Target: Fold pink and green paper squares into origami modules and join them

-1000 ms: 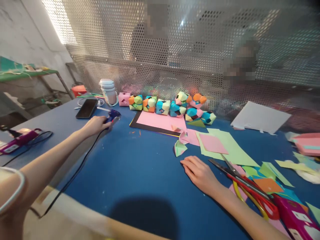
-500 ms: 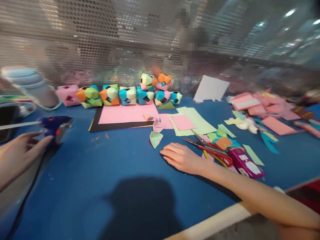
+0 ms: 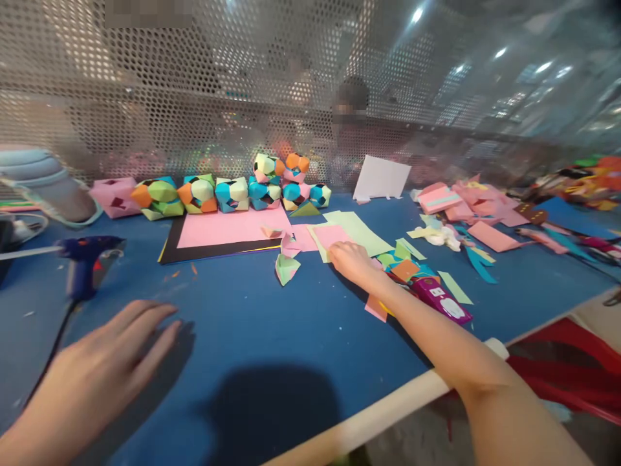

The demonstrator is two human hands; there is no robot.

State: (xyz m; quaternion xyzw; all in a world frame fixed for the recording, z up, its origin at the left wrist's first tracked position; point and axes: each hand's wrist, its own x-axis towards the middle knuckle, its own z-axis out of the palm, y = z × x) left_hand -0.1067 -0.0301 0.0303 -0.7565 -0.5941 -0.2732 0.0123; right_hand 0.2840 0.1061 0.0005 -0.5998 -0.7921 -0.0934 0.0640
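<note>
My left hand [image 3: 99, 372] hovers low over the blue table [image 3: 252, 323] at the near left, fingers stretched out and holding nothing. A blue glue gun [image 3: 87, 259] stands just beyond it. My right hand [image 3: 352, 261] reaches forward with fingers flat on a small pink paper square [image 3: 330, 234] that lies on light green sheets [image 3: 359, 232]. A small folded green-and-pink paper piece [image 3: 286, 267] lies left of that hand.
A row of colourful paper cubes [image 3: 218, 193] lines the perforated metal screen [image 3: 194, 97]. A pink sheet on black card [image 3: 228, 230], a magenta box [image 3: 444, 301], paper scraps [image 3: 475, 217], a white sheet [image 3: 381, 178] and a pale jug [image 3: 46, 184] are around. People sit behind the screen.
My left hand let go of the glue gun and drew back toward me. My right hand moved forward from the bare table onto the pink square. The view swung right.
</note>
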